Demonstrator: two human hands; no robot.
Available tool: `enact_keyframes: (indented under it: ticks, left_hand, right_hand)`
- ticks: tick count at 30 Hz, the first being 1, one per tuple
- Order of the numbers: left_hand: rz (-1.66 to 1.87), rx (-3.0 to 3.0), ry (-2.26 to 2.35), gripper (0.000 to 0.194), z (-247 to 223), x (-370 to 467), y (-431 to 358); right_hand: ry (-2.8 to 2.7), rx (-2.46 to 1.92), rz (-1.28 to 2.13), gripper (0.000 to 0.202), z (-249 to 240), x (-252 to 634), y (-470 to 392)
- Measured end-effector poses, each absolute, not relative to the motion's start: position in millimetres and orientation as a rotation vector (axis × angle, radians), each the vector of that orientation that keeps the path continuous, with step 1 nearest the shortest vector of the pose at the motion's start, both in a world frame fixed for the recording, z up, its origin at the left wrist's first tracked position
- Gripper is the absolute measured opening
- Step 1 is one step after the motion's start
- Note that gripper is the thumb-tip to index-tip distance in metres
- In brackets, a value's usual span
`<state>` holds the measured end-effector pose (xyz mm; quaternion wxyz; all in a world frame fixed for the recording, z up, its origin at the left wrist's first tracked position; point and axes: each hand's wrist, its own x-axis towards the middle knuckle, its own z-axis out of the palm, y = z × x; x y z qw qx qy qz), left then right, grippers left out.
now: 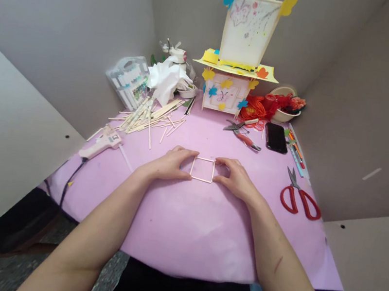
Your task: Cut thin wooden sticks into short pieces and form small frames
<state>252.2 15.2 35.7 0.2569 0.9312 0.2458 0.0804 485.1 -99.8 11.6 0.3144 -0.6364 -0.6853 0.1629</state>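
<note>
A small square frame of thin wooden sticks (200, 180) lies in front of me on the pink-covered table (196, 224). My left hand (172, 162) grips its left side, thumb at the near corner and fingers at the far one. On the opposite side, my right hand (236, 175) pinches the frame the same way, thumb near and fingertips far. Pink tabletop shows through the middle of the square.
A glue gun (102, 143) and a heap of loose sticks (158, 116) lie to the left. Behind stands a decorated paper lantern (248, 36). Pruning shears (244, 132), a phone (276, 138), red-handled scissors (299, 194) and red cord (257, 109) are on the right.
</note>
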Motion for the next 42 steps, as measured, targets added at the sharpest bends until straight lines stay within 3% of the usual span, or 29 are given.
enact_keyframes:
  ticks: [14,23,42]
  left_hand:
    - [0.249,2.541,0.674,0.077,37.9,253.6,11.6]
    - [0.336,2.639,0.572,0.058,32.9,276.0,-12.2]
    - [0.401,2.658,0.566,0.051,25.9,278.0,-12.3]
  right_hand:
    - [-1.806,-1.678,0.422,0.050,11.5,488.0,-100.0]
    - [-1.825,-1.680,0.418,0.042,7.8,488.9,-99.2]
    - [-1.827,-1.693,0.409,0.039,9.7,485.8,-99.8]
